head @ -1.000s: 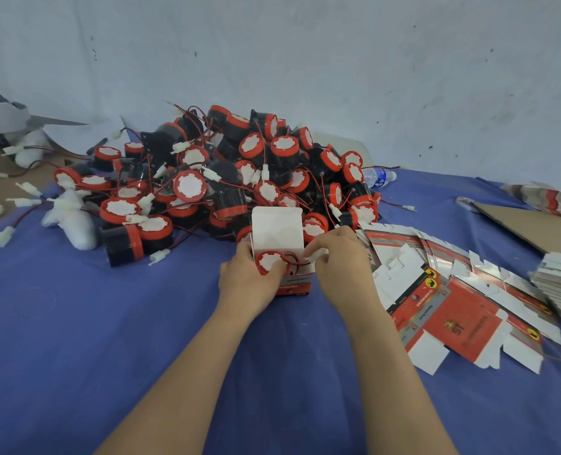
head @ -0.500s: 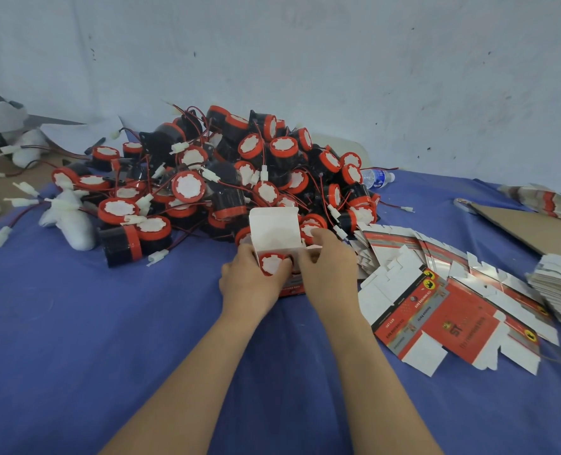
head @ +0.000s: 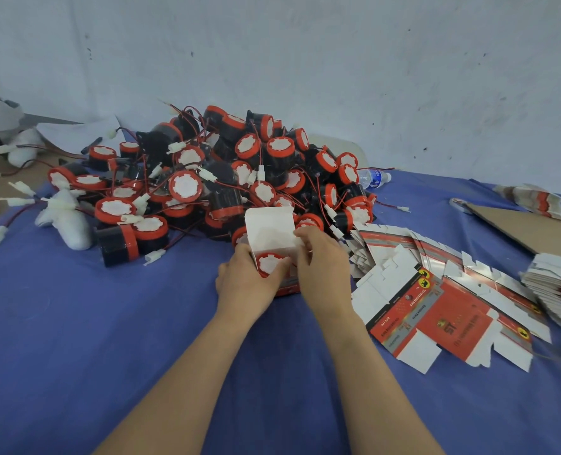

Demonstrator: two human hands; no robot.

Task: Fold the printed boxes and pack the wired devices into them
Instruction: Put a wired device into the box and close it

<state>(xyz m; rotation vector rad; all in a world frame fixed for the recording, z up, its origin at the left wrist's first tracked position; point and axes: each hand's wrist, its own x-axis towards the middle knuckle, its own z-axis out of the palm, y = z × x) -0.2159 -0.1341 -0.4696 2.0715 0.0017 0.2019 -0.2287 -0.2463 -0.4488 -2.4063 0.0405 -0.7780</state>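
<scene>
A small printed box (head: 270, 229) stands on the blue cloth (head: 75, 323) with its white lid flap raised. A red-rimmed wired device (head: 269, 263) sits inside its open top. My left hand (head: 248, 282) grips the box's left side, thumb near the device. My right hand (head: 321, 267) holds the right side, and its fingers pinch a side flap at the lid. Behind them lies a big pile of black and red wired devices (head: 213, 178). Flat printed box blanks (head: 436, 300) fan out to the right.
A stack of more flat blanks (head: 554, 280) sits at the right edge, with a brown cardboard sheet (head: 531, 228) behind it. A water bottle (head: 374, 177) lies by the pile. White foam pieces (head: 65, 221) and loose white connectors lie at the left. A wall closes the back.
The device's wire has been tucked down into the box. My right hand has moved up from the wire to the flap by the lid. The left hand keeps its hold.
</scene>
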